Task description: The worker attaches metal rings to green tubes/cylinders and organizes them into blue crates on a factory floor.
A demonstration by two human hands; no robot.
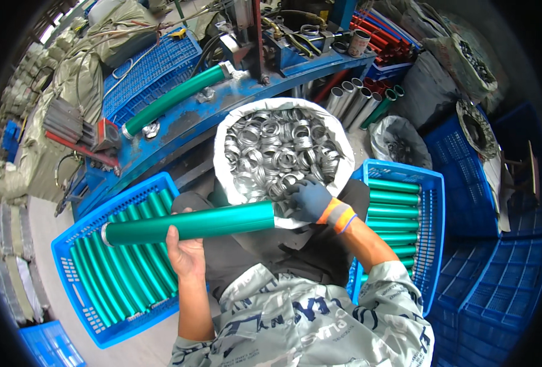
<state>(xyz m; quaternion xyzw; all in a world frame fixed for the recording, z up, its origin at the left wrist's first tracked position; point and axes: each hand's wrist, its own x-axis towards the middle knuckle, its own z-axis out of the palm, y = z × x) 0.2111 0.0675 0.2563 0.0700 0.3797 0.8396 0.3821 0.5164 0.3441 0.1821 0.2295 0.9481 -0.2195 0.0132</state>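
The green tube (191, 224) could perhaps tip or slide, because only the left hand (187, 252) grips it, near the middle; it spans from above the left crate (61, 255) to the sack (344, 156); it looks glossy, left end ringed; the right hand's (310, 200) gloved fingers touch metal rings (286, 160); whether gripping, I cannot tell.
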